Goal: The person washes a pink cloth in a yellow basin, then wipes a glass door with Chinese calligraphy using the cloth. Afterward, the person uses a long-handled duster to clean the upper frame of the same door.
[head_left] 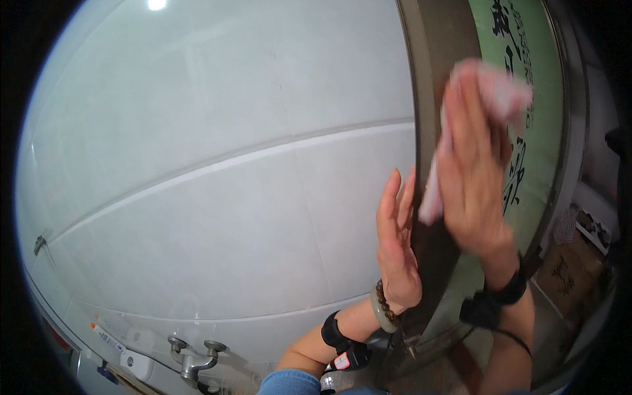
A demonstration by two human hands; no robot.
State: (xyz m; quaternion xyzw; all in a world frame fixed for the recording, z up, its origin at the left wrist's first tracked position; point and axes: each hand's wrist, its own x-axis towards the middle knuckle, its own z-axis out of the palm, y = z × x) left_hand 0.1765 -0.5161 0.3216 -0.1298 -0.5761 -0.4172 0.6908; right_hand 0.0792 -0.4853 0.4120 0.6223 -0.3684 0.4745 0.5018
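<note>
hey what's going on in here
A person's right hand holds a pink-and-white cloth under its outstretched fingers, over the brown frame and the edge of the green panel, which looks like wiping. The left hand holds no cloth; it is open and upright at the frame's near edge. To the left is a pale tiled wall, with a metal tap low down on it.

This looks like a bathroom: pale tiled walls [217, 243], a metal mixer tap [191, 367] mounted low, and a brown-framed door [444, 29] with a green panel [543, 158].
</note>
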